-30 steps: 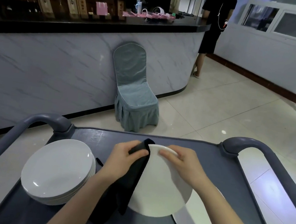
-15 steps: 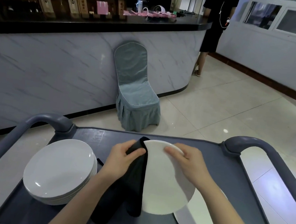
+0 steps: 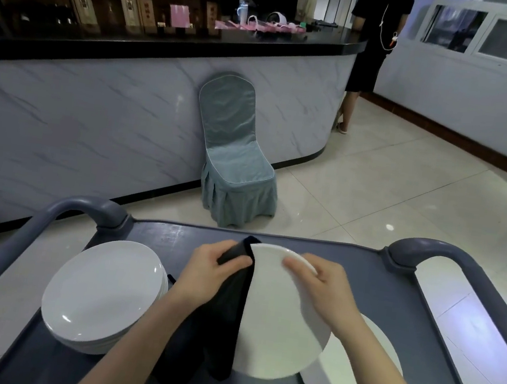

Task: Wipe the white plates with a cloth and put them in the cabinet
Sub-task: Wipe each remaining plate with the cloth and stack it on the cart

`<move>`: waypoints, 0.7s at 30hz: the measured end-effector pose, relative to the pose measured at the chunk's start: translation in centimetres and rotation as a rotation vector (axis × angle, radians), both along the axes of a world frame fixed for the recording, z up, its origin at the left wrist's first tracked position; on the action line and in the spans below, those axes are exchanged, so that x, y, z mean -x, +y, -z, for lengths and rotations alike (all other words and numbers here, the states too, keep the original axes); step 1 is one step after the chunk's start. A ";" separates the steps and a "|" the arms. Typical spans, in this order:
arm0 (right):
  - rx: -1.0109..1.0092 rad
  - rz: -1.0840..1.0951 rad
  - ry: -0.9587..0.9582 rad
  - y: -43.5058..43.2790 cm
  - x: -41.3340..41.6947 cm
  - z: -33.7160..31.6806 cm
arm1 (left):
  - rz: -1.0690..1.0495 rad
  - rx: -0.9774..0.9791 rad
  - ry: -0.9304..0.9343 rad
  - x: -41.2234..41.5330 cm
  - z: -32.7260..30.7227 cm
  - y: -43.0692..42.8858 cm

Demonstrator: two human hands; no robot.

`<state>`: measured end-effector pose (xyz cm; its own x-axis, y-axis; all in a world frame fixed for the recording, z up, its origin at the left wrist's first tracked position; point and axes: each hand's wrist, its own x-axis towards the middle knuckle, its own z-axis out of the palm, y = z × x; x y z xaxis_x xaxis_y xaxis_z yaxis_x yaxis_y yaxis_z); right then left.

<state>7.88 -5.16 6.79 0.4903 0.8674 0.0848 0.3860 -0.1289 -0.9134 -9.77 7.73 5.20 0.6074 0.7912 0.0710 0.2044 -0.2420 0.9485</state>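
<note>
**Step in hand:** wiping one white plate [image 3: 280, 324] with a dark cloth [image 3: 223, 313], above the middle of the cart [image 3: 379, 282].

**Doing it well (judgement):**
- Keep the plate tilted and braced firmly at its rim.
- Draw the cloth round the edge, then across both faces.
- Turn the plate by small shifts of the holding hand and do not slacken the grip; a glazed plate probably slips easily.
- Work over the cart, so a slip does not reach the floor.

**Left hand** [image 3: 213, 270]: fingers curled, pinching the cloth over the plate's left edge. The rest of the cloth hangs down toward the cart top.

**Right hand** [image 3: 320, 284]: fingers curled over the plate's far right rim, gripping it.

**Plate:** held tilted. Whether its lower edge touches the cart cannot be told.

**Second plate** [image 3: 359, 380]: lies flat at the cart's near right, partly under the held one.

**Stack of plates** [image 3: 103, 291]: on the cart's left side.

**Cabinet:** not in view.
</note>
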 end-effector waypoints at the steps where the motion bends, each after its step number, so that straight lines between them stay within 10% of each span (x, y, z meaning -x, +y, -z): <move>1: -0.041 0.086 0.055 -0.1 -0.1 -0.1 | -0.091 0.048 -0.063 0.0 0.1 -0.1; 7: -0.261 0.617 0.808 1.4 3.5 2.4 | -0.616 0.505 -0.350 -1.5 1.9 -2.2; 17: 0.138 -0.226 -0.174 0.7 -0.8 -1.0 | 0.065 -0.148 -0.010 -0.2 0.3 -0.3; 21: 0.029 -0.233 -0.184 0.4 0.2 -0.8 | 0.109 -0.133 -0.003 -0.4 0.4 -0.5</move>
